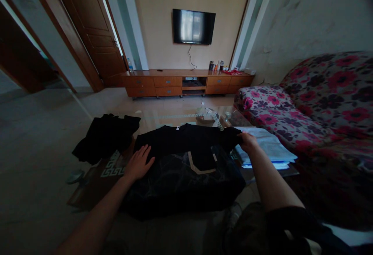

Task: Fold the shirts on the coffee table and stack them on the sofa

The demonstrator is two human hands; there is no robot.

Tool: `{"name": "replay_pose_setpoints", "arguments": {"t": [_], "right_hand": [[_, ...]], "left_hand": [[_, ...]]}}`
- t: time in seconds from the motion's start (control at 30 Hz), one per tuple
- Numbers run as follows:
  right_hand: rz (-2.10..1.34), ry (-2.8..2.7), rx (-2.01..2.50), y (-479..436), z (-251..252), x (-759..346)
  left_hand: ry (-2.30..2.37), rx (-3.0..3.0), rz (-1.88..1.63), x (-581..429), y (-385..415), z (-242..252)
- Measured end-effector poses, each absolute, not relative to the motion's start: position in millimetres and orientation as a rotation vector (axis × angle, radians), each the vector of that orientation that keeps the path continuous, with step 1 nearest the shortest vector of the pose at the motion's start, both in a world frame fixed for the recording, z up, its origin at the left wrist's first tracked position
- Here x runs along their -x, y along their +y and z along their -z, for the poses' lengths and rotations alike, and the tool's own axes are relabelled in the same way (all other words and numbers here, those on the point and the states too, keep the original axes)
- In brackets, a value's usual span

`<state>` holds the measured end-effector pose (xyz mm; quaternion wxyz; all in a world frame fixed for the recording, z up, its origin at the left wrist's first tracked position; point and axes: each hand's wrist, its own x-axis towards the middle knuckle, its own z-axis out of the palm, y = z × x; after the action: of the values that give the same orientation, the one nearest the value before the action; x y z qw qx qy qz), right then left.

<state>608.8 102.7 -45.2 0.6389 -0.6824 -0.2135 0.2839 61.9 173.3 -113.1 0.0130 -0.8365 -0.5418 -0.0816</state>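
Observation:
A black T-shirt (186, 158) with a pale print lies spread on a glass coffee table (163, 117) in front of me, collar away from me. My left hand (139, 163) rests flat on the shirt's left side, fingers spread. My right hand (247, 141) is closed on the shirt's right sleeve, at the table's right edge. A second black garment (106, 136) lies bunched on the table's left end, apart from both hands.
Folded white and pale-blue cloth (269, 148) lies stacked at the right of the table. Small items (208, 115) sit at the table's far end. A floral sofa (314, 103) stands to the right. A wooden TV cabinet (186, 82) and wall TV (194, 26) are ahead; a door (93, 26) is at left.

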Motion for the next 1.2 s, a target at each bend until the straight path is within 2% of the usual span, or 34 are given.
{"name": "replay_pose_setpoints", "arguments": {"t": [0.17,0.47,0.63,0.83,0.93,1.07,1.2], "right_hand": [[-0.467,-0.528,1.764,86,48,-615],[-0.375,-0.88,1.893,90,49,-621],[-0.012,-1.224,1.891,89,50,-623],[-0.097,-1.121,2.099,84,67,-626],[0.032,-1.167,2.027,82,55,-612],[0.296,-1.636,1.873,77,28,-561],[0.193,-2.332,1.941,76,30,-499]], "left_hand": [[-1.687,2.604,0.215,-64,172,108],[-1.694,2.601,0.269,-65,170,106],[-1.686,2.598,0.265,-65,169,105],[-1.692,2.588,0.23,-66,169,104],[-1.7,2.58,0.234,-67,168,104],[-1.701,2.579,0.236,-68,168,103],[-1.703,2.591,0.239,-68,166,101]]}}
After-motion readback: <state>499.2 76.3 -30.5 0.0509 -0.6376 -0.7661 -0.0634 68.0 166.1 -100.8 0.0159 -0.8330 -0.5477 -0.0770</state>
